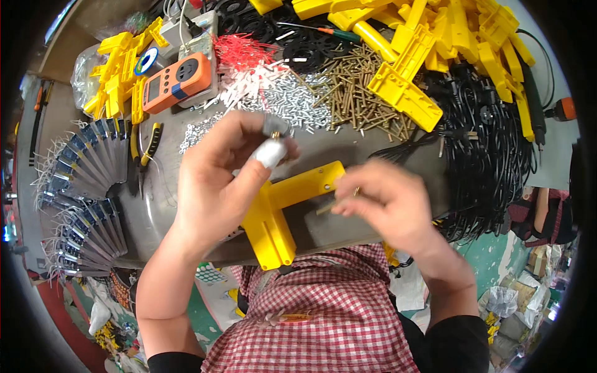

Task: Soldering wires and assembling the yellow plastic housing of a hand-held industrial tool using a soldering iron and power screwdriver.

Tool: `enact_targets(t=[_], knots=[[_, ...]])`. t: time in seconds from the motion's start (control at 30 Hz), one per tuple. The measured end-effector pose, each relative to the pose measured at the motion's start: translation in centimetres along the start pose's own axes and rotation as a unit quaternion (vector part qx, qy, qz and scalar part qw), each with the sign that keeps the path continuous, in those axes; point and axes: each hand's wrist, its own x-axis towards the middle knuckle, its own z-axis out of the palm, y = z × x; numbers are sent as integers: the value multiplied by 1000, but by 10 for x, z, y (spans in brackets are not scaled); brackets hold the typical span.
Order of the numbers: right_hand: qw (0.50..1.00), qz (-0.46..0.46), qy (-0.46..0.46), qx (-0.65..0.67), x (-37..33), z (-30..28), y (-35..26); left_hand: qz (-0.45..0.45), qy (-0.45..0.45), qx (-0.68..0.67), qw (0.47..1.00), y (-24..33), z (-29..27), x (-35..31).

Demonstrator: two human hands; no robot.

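Note:
My left hand (217, 177) is raised over the table with its fingers curled. Its thumb tip has a white covering, and a grey one is on the index finger. Between them shows a small brass-coloured piece (275, 134), too small to tell its kind. Below lies a yellow T-shaped plastic housing (267, 233), its stem toward the table's front edge and one arm reaching right; my left hand partly covers it. Slightly blurred, my right hand (388, 202) pinches a long brass screw (326, 207) beside that arm's right end.
Brass screws (357, 87), silver screws (292, 99) and red-and-white pieces (242, 68) are heaped behind my hands. More yellow housings (457, 31) pile up at the far right, above black cables (485, 161). An orange meter (177, 81), pliers (151, 144) and fanned-out grey parts (93, 155) are on the left.

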Motion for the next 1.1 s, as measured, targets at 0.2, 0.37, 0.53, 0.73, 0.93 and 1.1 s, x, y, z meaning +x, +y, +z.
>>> enact_targets(t=[0.2, 0.37, 0.53, 0.73, 0.93, 1.1], knots=[[923, -118, -60, -361, -30, 8, 32, -62, -39, 224, 972, -28, -19, -19], [933, -160, -15, -322, -13, 39, 10, 224, -53, 441, 868, -40, -8, -18], [938, -183, -43, -291, -3, 47, 21, 240, -32, 460, 854, -47, -4, -14], [907, -220, -116, -339, 18, 41, 14, 226, -39, 419, 879, -53, -12, -18], [889, -249, -130, -361, 23, 50, 13, 242, 2, 380, 893, -57, -16, -19], [870, -243, -151, -401, 19, 60, 6, 265, 79, 369, 887, -67, -18, -22]])
